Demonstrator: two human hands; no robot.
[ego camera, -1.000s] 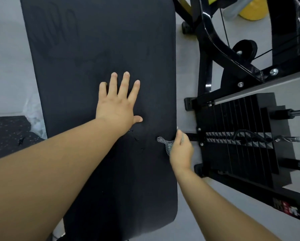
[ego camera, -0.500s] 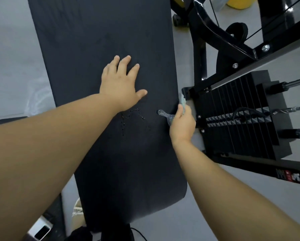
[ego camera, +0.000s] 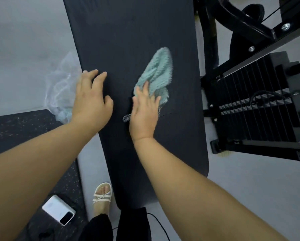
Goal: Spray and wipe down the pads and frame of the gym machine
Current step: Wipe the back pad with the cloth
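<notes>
A long black bench pad runs up the middle of the head view. On it lies a teal cloth with a grey patterned edge, blurred by motion. My right hand presses flat on the cloth's near end, holding it against the pad. My left hand rests at the pad's left edge, fingers curled over it and holding nothing. The machine's black frame and its weight stack stand to the right of the pad.
A crumpled clear plastic bag lies on the grey floor left of the pad. A white device sits on the speckled black mat at lower left. My sandalled foot stands beside the pad's near end.
My right hand has come from the pad's right edge onto the pad, with the teal cloth now spread out under it. My left hand slid to the pad's left edge.
</notes>
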